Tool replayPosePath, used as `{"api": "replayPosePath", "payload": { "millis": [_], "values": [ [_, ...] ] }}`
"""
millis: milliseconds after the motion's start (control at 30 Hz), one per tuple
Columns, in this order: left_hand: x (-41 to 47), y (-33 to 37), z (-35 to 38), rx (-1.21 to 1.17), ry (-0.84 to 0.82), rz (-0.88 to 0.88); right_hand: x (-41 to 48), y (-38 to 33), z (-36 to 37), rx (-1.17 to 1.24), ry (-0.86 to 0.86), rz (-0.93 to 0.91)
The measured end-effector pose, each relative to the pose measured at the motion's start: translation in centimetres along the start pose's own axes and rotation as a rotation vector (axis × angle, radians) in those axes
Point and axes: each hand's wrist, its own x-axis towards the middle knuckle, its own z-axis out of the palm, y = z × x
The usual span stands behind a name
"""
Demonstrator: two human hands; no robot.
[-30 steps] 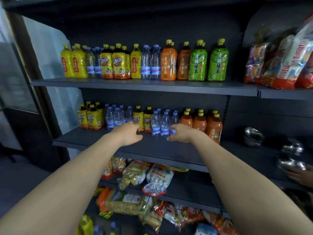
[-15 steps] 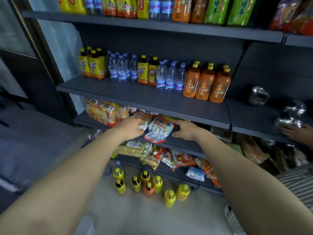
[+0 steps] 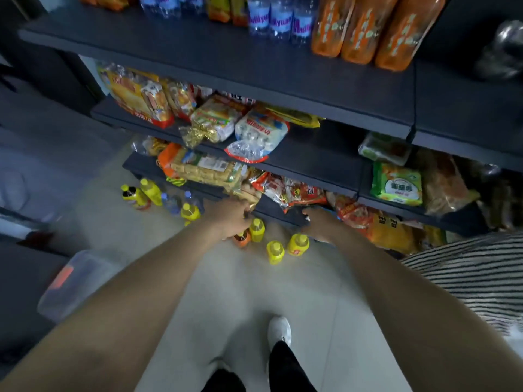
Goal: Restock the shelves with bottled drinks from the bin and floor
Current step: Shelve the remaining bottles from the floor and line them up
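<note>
Both hands have dropped down to the pale tiled floor [image 3: 254,301]: the left hand [image 3: 229,219] hangs over an orange plastic bottle [image 3: 242,239], fingers curled down so I cannot tell whether it grips, while the right hand [image 3: 319,224], apart from it with fingers spread and holding nothing, nears the yellow-capped yellow bottles [image 3: 297,244]. These stand bunched before the dark grey bottom shelf [image 3: 283,213], so a hasty grab could topple neighbours and roll them underneath; a clear plastic bin [image 3: 73,281] sits well to the left
</note>
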Motion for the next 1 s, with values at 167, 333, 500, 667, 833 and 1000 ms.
{"api": "replayPosePath", "payload": {
  "millis": [167, 333, 500, 667, 833, 1000],
  "values": [
    [3.6, 1.1, 6.9, 0.020, -0.105, -0.033, 4.0, 4.4, 3.6, -0.056, -0.080, 0.021],
    [6.9, 0.5, 11.9, -0.035, -0.178, -0.046, 7.7, 7.9, 7.8, -0.057, -0.142, 0.063],
    [11.2, -1.6, 16.2, -0.079, -0.233, -0.074, 11.6, 10.0, 11.5, -0.018, -0.199, 0.146],
    [15.0, -4.4, 20.9, -0.117, -0.312, -0.112, 15.5, 10.9, 15.9, -0.001, -0.282, 0.215],
    [17.8, -7.5, 26.3, -0.144, -0.388, -0.151, 19.8, 10.9, 20.7, -0.002, -0.323, 0.217],
    [20.3, -9.6, 31.7, -0.135, -0.445, -0.158, 24.4, 11.7, 25.6, -0.015, -0.354, 0.234]
  ]
}}
